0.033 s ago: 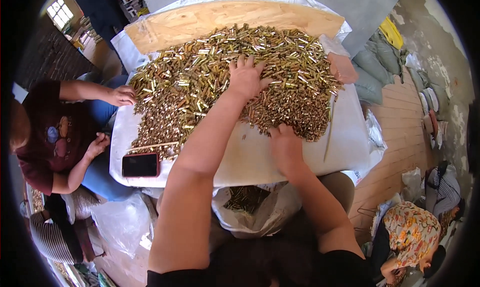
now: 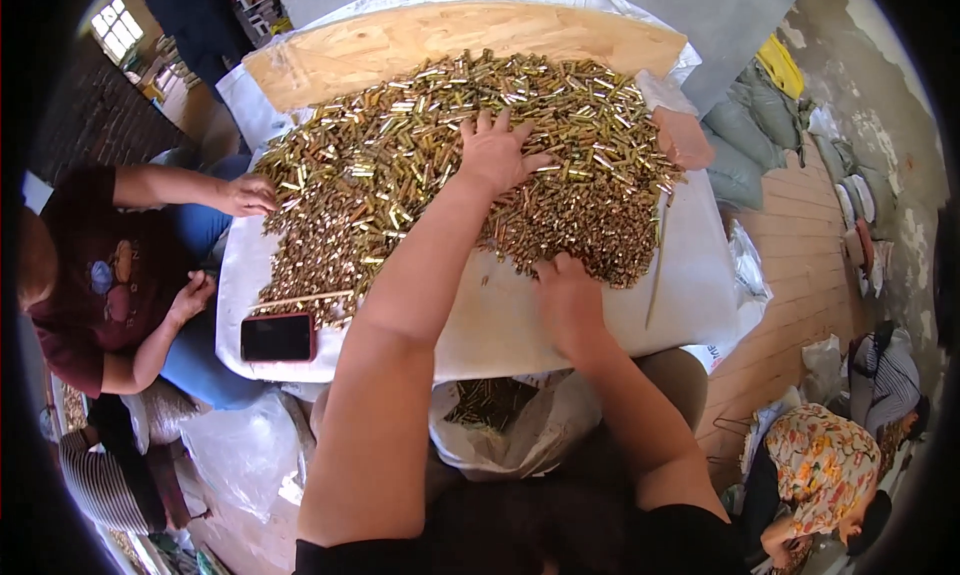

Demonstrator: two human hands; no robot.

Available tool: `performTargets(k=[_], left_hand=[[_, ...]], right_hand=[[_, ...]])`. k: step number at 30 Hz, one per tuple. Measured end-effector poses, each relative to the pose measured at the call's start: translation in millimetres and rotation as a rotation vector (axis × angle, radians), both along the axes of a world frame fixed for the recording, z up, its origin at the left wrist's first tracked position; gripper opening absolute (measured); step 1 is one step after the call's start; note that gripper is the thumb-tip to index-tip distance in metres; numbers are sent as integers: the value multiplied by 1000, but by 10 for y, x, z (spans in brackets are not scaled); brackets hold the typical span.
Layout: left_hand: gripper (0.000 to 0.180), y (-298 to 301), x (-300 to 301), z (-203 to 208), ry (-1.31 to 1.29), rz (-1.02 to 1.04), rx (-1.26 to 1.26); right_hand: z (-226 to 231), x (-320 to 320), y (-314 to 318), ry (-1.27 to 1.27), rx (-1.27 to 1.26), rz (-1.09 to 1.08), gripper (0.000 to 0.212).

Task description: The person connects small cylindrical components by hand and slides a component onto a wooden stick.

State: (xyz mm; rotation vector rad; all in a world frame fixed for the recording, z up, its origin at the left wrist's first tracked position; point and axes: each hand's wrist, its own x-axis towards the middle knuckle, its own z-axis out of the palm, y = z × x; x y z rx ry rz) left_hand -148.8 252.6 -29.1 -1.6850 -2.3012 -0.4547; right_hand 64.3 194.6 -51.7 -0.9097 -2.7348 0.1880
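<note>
A broad heap of brass-coloured metal casings (image 2: pixel 400 145) covers much of the white-covered table (image 2: pixel 480 335). The long tube-like pieces lie mostly at the back, with much smaller pieces in front. My left hand (image 2: pixel 495 157) rests on the heap's middle, palm down, its fingers spread and thumb stretched to the right. Nothing shows in its grip. At the front edge of the small pieces (image 2: pixel 590 230) is my right hand (image 2: pixel 570 300), its fingers curled against them. Whatever those fingertips hold is hidden.
A wooden board (image 2: pixel 470 35) stands behind the heap. A phone (image 2: pixel 278 337) and thin sticks (image 2: pixel 657 260) lie at its sides. An open white sack (image 2: pixel 515 440) with pieces inside sits below the front edge. Co-worker's hand (image 2: pixel 247 195) touches the left side. Another person (image 2: pixel 825 465) crouches right.
My left thumb reaches slightly farther right, and my right hand has shifted a little. The view has also moved slightly.
</note>
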Motion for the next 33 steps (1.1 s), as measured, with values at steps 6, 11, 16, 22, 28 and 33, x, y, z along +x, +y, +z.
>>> performTargets(k=[6, 11, 16, 22, 28, 33], left_hand=[[56, 480, -67, -154, -121, 43, -228], [43, 146, -21, -158, -167, 30, -204], [33, -377, 70, -135, -110, -5, -131], [29, -918, 195, -200, -13, -28, 25], [49, -1250, 267, -134, 35, -46, -90], [57, -1555, 403, 45, 88, -51, -242]], right_hand=[[100, 46, -7, 10, -145, 34, 26], [127, 45, 4, -22, -113, 7, 25], [41, 96, 16, 2, -74, 19, 23], [56, 140, 23, 48, -59, 6, 22], [14, 143, 54, 22, -39, 4, 13], [67, 67, 67, 207, -13, 12, 21]])
